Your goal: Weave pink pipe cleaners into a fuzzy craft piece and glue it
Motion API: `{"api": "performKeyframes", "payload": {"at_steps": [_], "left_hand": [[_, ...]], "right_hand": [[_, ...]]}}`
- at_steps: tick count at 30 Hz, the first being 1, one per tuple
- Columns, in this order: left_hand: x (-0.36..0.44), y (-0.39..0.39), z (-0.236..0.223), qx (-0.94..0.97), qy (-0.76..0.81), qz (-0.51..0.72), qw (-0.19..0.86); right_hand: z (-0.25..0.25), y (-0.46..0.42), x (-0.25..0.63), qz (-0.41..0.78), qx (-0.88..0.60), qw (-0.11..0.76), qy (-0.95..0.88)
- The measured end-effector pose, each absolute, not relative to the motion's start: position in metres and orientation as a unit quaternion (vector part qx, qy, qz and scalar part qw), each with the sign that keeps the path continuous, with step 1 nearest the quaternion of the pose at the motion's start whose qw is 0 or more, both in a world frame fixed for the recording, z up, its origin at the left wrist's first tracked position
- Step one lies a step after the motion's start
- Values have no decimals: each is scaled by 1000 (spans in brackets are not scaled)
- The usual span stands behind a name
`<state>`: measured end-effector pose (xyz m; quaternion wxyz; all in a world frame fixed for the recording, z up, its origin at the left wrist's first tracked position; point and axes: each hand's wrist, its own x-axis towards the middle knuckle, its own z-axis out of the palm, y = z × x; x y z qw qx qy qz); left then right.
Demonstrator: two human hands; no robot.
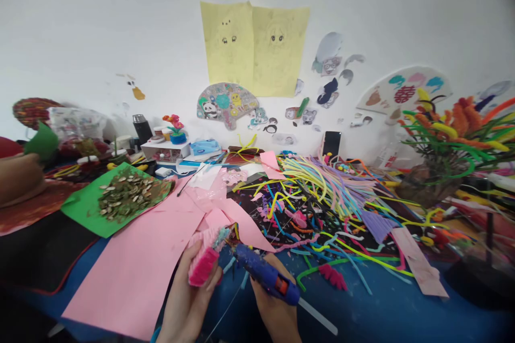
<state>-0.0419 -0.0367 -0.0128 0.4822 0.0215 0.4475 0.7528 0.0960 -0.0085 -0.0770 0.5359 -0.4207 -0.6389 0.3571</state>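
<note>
My left hand (192, 289) is closed around a pink fuzzy pipe-cleaner piece (205, 260), pale pink above and bright pink below, with a light blue tuft at its right end. My right hand (276, 295) grips a blue hot glue gun (263, 272), a glue stick (317, 315) poking out of its rear. The gun's nozzle is beside the blue tuft; whether they touch I cannot tell. Under and behind the pink piece lie pink paper sheets (137, 262). A thin glue thread hangs below, between my hands.
Many coloured pipe cleaners (322, 177) and cut scraps cover the table's right half. A green sheet (84, 206) with seeds lies left, near another person's arm (20, 179). A vase of pipe-cleaner flowers (430, 177) stands right. A phone (331, 144) leans on the back wall.
</note>
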Motion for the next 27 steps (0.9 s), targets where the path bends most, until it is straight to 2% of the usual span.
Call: {"api": "performKeyframes", "payload": {"at_steps": [27], "left_hand": [[-44, -38, -10, 51, 389, 755, 526]], "right_hand": [[-78, -7, 96, 347, -426, 530, -646]]}}
